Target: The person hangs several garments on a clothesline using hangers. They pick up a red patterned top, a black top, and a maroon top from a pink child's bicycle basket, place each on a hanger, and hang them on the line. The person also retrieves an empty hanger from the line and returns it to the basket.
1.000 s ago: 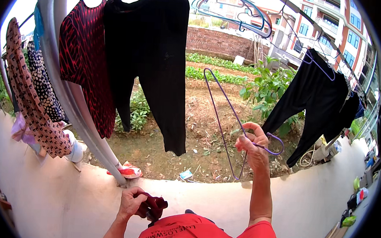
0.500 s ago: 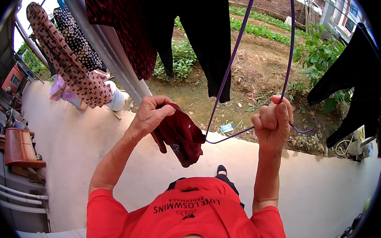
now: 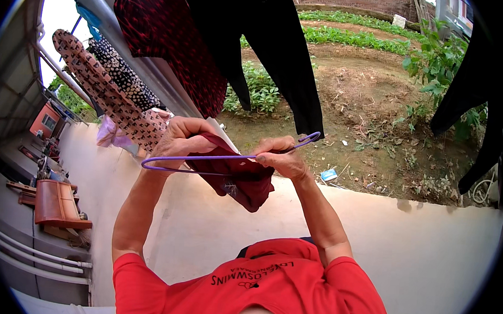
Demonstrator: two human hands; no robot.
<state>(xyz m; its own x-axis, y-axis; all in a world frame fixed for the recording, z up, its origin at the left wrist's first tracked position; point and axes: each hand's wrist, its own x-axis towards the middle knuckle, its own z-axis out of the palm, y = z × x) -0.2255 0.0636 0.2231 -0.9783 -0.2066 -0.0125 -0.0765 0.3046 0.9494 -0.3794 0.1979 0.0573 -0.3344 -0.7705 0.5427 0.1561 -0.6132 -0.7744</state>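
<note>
My left hand (image 3: 183,136) grips the top of a small dark red garment (image 3: 239,179) that hangs down between both hands. My right hand (image 3: 283,157) holds a purple wire hanger (image 3: 206,159) near its hook end. The hanger lies almost level across the garment, its hook pointing up to the right. Both hands are raised in front of my chest, above a pale concrete ledge (image 3: 372,231).
A grey metal rail (image 3: 126,54) carries hung clothes: a red patterned top (image 3: 172,45), black trousers (image 3: 280,50) and spotted garments (image 3: 112,98) at left. More black clothes (image 3: 477,83) hang at right. Beyond lies a dirt garden with green plants (image 3: 261,89). A brown bench (image 3: 55,203) stands lower left.
The hanger has swung from upright to nearly level in my right hand. My left hand has lifted the dark red garment up to meet it.
</note>
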